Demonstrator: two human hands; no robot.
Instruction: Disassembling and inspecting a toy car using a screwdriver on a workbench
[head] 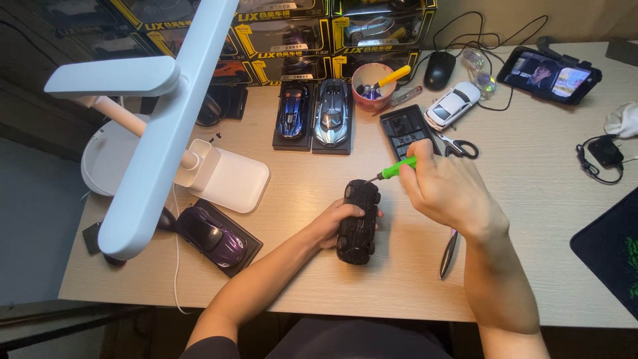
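Note:
My left hand (330, 223) grips a black model car (358, 221) turned belly-up on the wooden desk (531, 199). My right hand (442, 186) holds a small screwdriver with a green handle (399, 167); its metal tip touches the car's underside near the far end. A black base plate (407, 129) lies just beyond my right hand, with scissors (458, 146) beside it.
A white desk lamp (166, 113) reaches over the left side. A purple car (212, 236), blue car (293, 110) and silver car (331, 112) sit on bases. A white car (453, 104), pink cup (372, 86), mouse (438, 68), phone (550, 74), pen (448, 252) and stacked boxes (332, 33) surround them.

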